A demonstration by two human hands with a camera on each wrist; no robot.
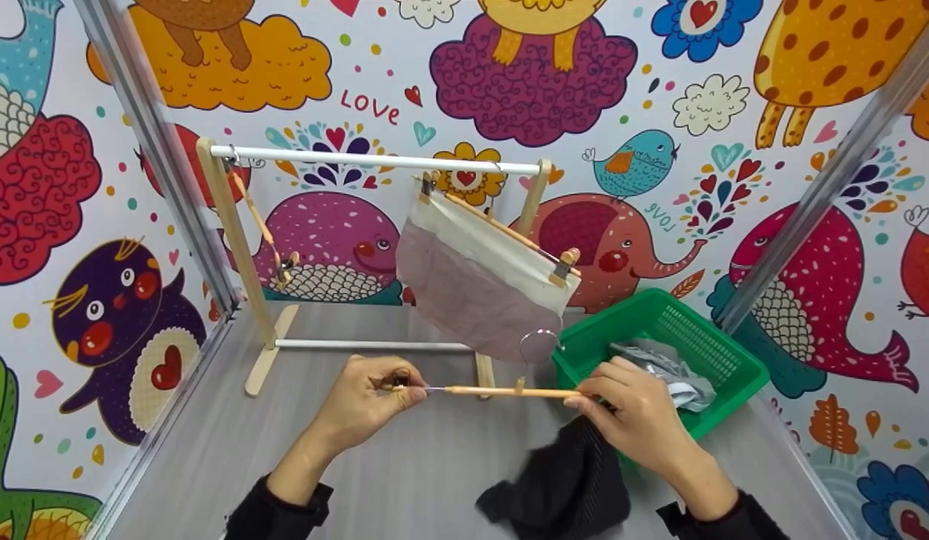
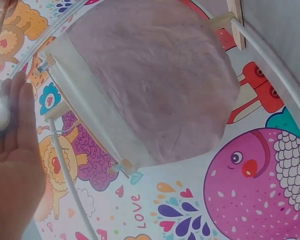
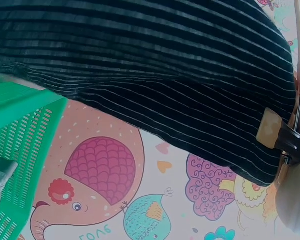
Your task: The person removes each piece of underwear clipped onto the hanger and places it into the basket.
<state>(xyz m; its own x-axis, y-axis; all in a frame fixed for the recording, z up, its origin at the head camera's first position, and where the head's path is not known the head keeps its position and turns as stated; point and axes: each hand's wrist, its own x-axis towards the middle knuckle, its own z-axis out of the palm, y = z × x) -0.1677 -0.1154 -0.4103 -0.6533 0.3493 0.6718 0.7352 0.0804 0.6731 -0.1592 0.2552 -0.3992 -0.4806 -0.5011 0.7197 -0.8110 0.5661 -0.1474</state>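
Observation:
A wooden clip hanger [image 1: 483, 391] with a metal hook is held level between both hands. My left hand [image 1: 370, 401] pinches its left end at the clip. The right hand [image 1: 640, 412] grips the right end, its fingertips hiding the clip there in the head view. From that end hangs a black cloth with thin white stripes [image 1: 576, 480]. In the right wrist view a clip with a wooden pad [image 3: 270, 129] bites the edge of the striped cloth [image 3: 180, 100]. Behind the hands, a mauve and cream cloth [image 1: 471, 285] hangs by two clips from another hanger.
A wooden rack with a white top bar [image 1: 359, 160] stands at the back. Another clip hanger [image 1: 254, 210] hangs bare on its left side. To the right, a green basket [image 1: 584, 345] contains crumpled grey cloth [image 1: 670, 367]. Patterned walls enclose the grey table [image 1: 404, 480].

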